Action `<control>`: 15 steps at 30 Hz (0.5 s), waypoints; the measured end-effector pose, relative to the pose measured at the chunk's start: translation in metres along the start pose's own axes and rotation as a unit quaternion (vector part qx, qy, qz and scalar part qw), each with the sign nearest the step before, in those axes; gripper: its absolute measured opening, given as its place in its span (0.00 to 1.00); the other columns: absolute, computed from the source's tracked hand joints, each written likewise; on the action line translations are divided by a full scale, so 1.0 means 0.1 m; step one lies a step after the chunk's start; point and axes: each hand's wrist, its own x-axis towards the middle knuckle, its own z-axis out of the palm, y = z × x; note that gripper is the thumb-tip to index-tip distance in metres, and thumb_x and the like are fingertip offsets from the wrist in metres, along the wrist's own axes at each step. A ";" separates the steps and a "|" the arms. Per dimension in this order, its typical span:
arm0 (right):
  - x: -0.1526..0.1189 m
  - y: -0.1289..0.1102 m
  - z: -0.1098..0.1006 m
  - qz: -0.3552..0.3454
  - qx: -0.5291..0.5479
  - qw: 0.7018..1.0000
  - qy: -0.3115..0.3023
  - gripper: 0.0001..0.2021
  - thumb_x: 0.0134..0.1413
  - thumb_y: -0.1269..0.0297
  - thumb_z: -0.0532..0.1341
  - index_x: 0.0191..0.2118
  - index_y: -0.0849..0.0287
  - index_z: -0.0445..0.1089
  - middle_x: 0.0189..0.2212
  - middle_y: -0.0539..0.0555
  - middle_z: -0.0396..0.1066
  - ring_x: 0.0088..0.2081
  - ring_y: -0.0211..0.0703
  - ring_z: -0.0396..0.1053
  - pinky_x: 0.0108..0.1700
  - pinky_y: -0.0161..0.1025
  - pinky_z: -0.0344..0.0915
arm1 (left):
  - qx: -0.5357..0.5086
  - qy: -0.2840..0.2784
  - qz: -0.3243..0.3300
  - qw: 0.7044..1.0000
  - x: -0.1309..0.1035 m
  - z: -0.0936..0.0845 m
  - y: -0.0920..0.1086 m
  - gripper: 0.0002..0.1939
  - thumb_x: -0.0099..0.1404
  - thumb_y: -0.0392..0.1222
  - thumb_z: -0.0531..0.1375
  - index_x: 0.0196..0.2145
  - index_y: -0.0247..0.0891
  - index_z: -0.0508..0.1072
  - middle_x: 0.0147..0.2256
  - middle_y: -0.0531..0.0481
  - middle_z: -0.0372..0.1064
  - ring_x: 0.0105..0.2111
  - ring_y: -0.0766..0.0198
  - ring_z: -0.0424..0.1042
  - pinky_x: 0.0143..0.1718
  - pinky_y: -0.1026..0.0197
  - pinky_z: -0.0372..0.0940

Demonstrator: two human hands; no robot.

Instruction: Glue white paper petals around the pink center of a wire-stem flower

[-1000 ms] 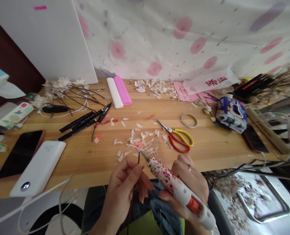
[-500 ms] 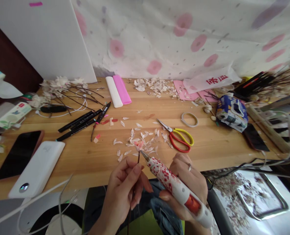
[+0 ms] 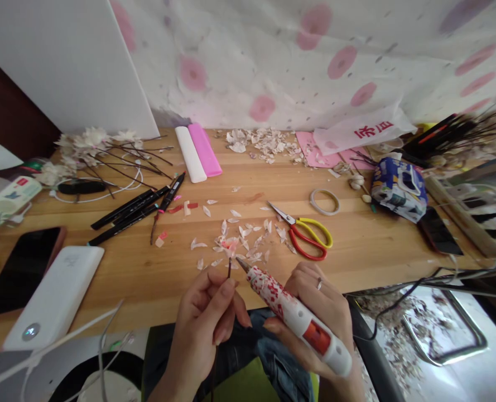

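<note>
My left hand (image 3: pixel 208 315) pinches a thin dark brown stem (image 3: pixel 230 268) between thumb and fingertips, its short upper end pointing up. My right hand (image 3: pixel 318 312), with a ring on one finger, is wrapped round a white, red-speckled hot glue pen (image 3: pixel 275 295). The pen's metal tip points up and left, just right of the stem's top and slightly apart from it. A pinkish petal (image 3: pixel 230 245) shows right at the stem's end; whether it is attached or lies behind, I cannot tell. Several pale petals (image 3: pixel 256 241) are scattered on the wooden table beyond my hands.
Red-and-yellow-handled scissors (image 3: pixel 302 231) and a tape roll (image 3: pixel 324 201) lie to the right. Black markers (image 3: pixel 126 209), a phone (image 3: pixel 22 268) and a white power bank (image 3: pixel 55 296) are at left. Finished-looking flower stems (image 3: pixel 101 148) lie at back left, a blue packet (image 3: pixel 399 187) at right.
The glue pen's tip has moved from right against the stem's top to a small gap at its right. The view has shifted a little. Both hands keep their hold.
</note>
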 end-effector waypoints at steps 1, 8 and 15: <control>-0.02 0.02 -0.01 0.009 -0.002 1.000 -0.002 0.18 0.60 0.50 0.66 0.28 0.55 0.64 0.21 0.47 0.64 0.25 0.40 0.62 0.30 0.39 0.59 | -0.003 0.006 0.000 1.000 0.01 -0.01 0.00 0.22 0.57 0.55 0.73 0.27 0.38 0.67 0.15 0.56 0.71 0.11 0.80 0.48 0.13 0.76 0.42; -0.27 0.50 -0.22 0.323 -0.047 0.922 0.209 0.19 0.51 0.45 0.70 0.35 0.57 0.76 0.23 0.51 0.73 0.23 0.44 0.68 0.26 0.40 0.63 | 0.016 0.065 0.009 0.998 0.06 -0.14 0.07 0.23 0.53 0.56 0.74 0.28 0.37 0.70 0.15 0.59 0.67 0.10 0.81 0.47 0.14 0.75 0.41; -0.35 1.27 -0.54 0.508 -0.121 0.801 0.294 0.23 0.46 0.44 0.66 0.33 0.63 0.76 0.19 0.50 0.66 0.22 0.43 0.64 0.24 0.40 0.60 | 0.035 0.120 0.052 0.991 0.15 -0.40 0.12 0.20 0.55 0.51 0.74 0.26 0.37 0.69 0.17 0.60 0.67 0.11 0.80 0.53 0.14 0.76 0.46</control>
